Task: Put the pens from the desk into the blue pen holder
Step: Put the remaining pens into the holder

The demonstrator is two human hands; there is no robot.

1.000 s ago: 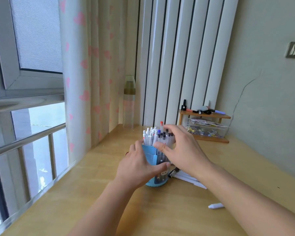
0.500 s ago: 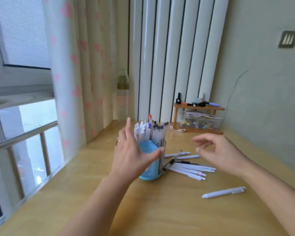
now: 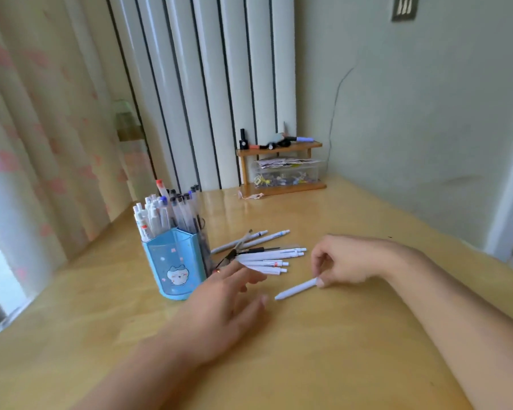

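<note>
The blue pen holder [image 3: 176, 263], with a cat picture on its front, stands on the wooden desk [image 3: 323, 350], packed with several upright pens. Just right of it lies a loose pile of pens [image 3: 264, 255], mostly white. A single white pen [image 3: 295, 289] lies apart, in front of the pile. My right hand [image 3: 347, 261] pinches the right end of that pen with curled fingers. My left hand [image 3: 219, 309] hovers over the desk right of the holder, fingers straight and spread, its fingertips near the pile, holding nothing.
A small wooden shelf [image 3: 279, 149] with small items on top and a clear plastic box [image 3: 285, 173] under it stands at the back against the wall. A curtain [image 3: 42, 128] hangs on the left. A bottle [image 3: 128, 128] stands behind the holder.
My left hand has left the holder and come down to the right over the desk. My right hand has dropped to the lone white pen and pinched its end. The view has tilted down.
</note>
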